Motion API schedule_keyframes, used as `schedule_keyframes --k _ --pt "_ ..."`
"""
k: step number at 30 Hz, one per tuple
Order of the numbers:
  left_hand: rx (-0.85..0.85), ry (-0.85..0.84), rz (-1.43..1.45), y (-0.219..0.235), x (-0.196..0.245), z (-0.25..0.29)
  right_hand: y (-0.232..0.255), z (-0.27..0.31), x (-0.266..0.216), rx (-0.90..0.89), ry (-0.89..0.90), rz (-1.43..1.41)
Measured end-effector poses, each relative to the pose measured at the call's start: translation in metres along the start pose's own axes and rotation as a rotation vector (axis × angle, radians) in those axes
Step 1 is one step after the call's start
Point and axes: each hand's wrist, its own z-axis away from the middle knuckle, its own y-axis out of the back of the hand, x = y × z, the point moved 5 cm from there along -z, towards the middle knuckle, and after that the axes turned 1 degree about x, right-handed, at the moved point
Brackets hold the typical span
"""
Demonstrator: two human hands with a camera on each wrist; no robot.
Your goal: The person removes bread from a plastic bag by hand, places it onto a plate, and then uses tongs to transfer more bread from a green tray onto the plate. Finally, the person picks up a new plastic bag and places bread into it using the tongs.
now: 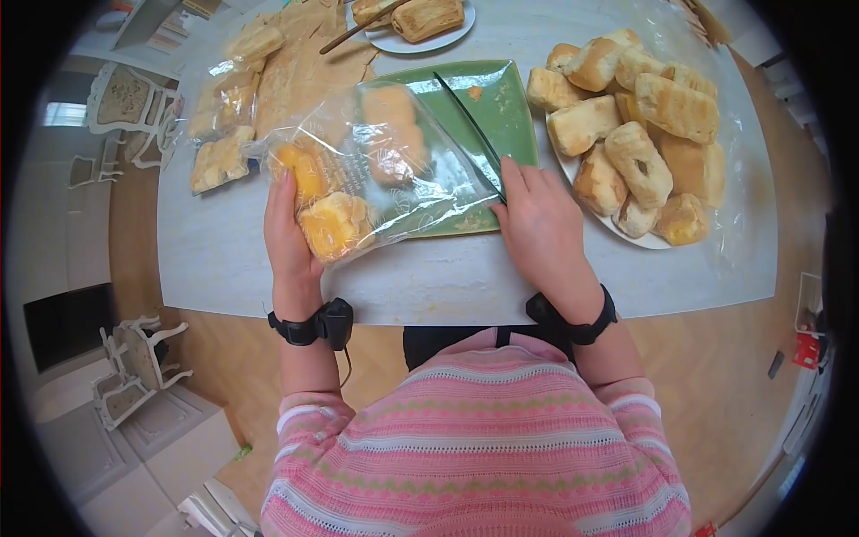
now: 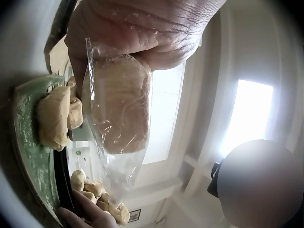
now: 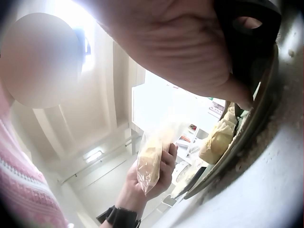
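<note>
My left hand (image 1: 291, 240) grips a clear plastic bag (image 1: 428, 199) by its left side. Inside the bag sits a yellow-topped piece of bread (image 1: 336, 225), its pale flat underside facing up in the left wrist view. Long and black, a knife (image 1: 467, 121) lies slantwise over the green square plate (image 1: 512, 100), its handle end held under my right hand (image 1: 548, 234). In the right wrist view the black handle (image 3: 242, 45) with a hole shows beside the palm. On the plate, partly behind the bag, lies a bread loaf (image 2: 53, 116).
To the right a white plate (image 1: 570, 170) carries a heap of bread rolls (image 1: 677, 107). At the back, another white plate (image 1: 447, 40) bears browned bread and a wooden stick. Bagged bread (image 1: 224, 157) and brown paper (image 1: 300, 67) lie at the left.
</note>
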Motion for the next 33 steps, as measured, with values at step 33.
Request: schedule_keyframes --k 33 --pt "-0.190 0.029 -0.680 -0.079 0.013 -0.070 0.020 0.090 0.063 -0.406 -0.793 -1.743"
